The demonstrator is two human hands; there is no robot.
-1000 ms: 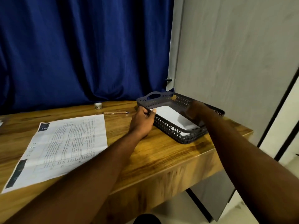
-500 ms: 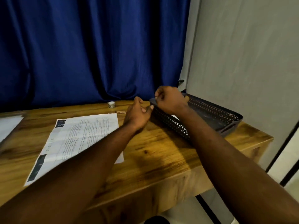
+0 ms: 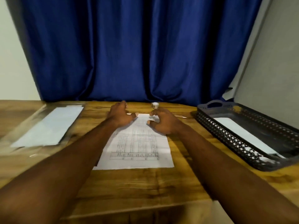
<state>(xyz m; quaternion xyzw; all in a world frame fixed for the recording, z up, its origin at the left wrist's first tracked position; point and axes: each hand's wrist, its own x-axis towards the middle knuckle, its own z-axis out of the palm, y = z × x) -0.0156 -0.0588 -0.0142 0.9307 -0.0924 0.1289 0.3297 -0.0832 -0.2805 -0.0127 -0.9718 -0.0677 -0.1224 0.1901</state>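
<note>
left hand (image 3: 120, 116): released, holding nothing, hovering over printed sheet (image 3: 137, 146) far edge
right hand (image 3: 161, 121): released, fingers curling loosely, hovering alongside

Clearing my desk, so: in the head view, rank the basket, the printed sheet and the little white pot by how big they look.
Basket, largest, though cut off at the frame edge.
Printed sheet.
Little white pot, by far smallest.
</note>
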